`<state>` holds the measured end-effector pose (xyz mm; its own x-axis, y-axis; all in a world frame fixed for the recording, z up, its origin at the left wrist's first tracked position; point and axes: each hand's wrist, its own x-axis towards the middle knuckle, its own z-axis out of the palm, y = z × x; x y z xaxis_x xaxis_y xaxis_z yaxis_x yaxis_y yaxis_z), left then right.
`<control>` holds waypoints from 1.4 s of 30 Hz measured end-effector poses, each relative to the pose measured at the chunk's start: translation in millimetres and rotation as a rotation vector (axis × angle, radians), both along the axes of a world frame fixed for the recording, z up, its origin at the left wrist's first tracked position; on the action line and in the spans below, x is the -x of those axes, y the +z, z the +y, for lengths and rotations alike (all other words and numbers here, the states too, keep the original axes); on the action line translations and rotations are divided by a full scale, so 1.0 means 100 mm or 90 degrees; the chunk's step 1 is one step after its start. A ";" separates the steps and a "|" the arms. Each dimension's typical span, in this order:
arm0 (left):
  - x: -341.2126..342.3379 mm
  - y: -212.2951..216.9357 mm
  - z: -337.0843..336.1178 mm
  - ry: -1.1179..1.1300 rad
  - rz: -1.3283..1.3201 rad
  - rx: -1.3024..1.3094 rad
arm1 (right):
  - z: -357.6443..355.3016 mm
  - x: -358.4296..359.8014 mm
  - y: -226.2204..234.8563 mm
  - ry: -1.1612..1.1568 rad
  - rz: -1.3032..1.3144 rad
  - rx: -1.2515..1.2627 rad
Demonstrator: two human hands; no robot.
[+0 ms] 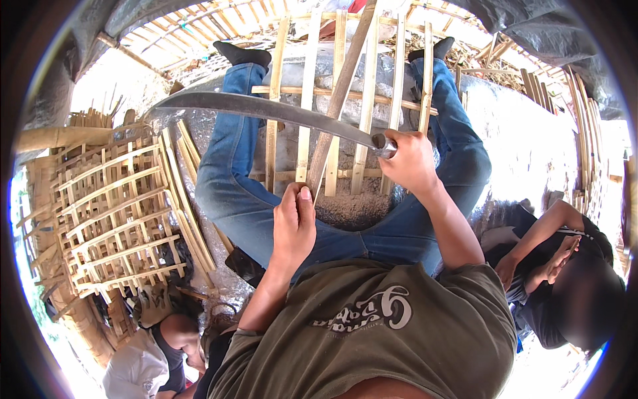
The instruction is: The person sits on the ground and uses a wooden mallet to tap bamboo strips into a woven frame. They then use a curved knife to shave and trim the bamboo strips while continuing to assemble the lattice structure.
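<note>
Trimming step: right hand (411, 161) grips knife (266, 110), left hand (294, 223) pinches bamboo strip (335, 100) on frame (365, 126); next needs controlled cut.

The long blade (266, 110) bars the far left; stacked lattice panels (113, 213) crowd the left, a seated person (565, 279) the right.

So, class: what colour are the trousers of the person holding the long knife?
Blue denim trousers, clearest in the head view, beneath the bamboo strips.
</note>
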<state>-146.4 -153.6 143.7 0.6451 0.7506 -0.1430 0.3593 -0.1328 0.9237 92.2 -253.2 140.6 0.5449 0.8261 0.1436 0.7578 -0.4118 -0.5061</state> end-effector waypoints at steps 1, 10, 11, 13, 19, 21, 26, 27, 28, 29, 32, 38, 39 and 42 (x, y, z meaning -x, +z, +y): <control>0.01 -0.02 0.00 -0.005 0.011 0.016 | 0.00 0.01 0.03 -0.005 0.001 -0.011; -0.19 0.17 -0.10 -0.095 -0.018 -0.030 | 0.09 0.26 0.00 0.082 -0.005 -0.021; -0.20 0.17 -0.09 -0.103 -0.014 -0.036 | 0.10 0.29 0.05 0.088 -0.012 0.001; -0.21 0.17 -0.08 -0.119 -0.006 -0.047 | 0.10 0.30 0.11 0.099 -0.022 0.040; -0.19 0.06 -0.06 -0.098 0.025 -0.102 | 0.17 0.25 0.12 0.121 -0.080 0.157; -0.20 0.04 -0.08 -0.085 -0.001 -0.096 | 0.19 0.20 0.07 0.135 -0.101 0.167; -0.20 0.11 -0.03 -0.089 0.038 -0.128 | 0.31 -0.04 0.00 0.046 -0.099 0.161; -0.15 0.18 -0.04 -0.084 0.050 -0.113 | 0.35 -0.15 0.01 -0.006 -0.095 0.172; -0.10 0.23 -0.04 -0.079 0.062 -0.098 | 0.36 -0.38 -0.05 -0.056 -0.057 0.174; -0.09 0.23 -0.04 -0.091 0.052 -0.113 | 0.33 -0.60 -0.09 -0.108 -0.020 0.174; -0.13 0.20 -0.05 -0.114 0.050 -0.105 | 0.38 -0.59 0.13 -0.068 -0.066 0.184; -0.28 0.28 0.02 -0.109 -0.007 -0.119 | 0.36 -0.14 0.23 0.097 -0.131 0.170; -0.26 0.29 0.04 -0.109 0.006 -0.121 | 0.41 -0.20 0.23 0.064 -0.099 0.212; -0.14 0.33 0.07 -0.105 0.041 -0.138 | 0.51 -0.53 0.16 -0.014 -0.074 0.217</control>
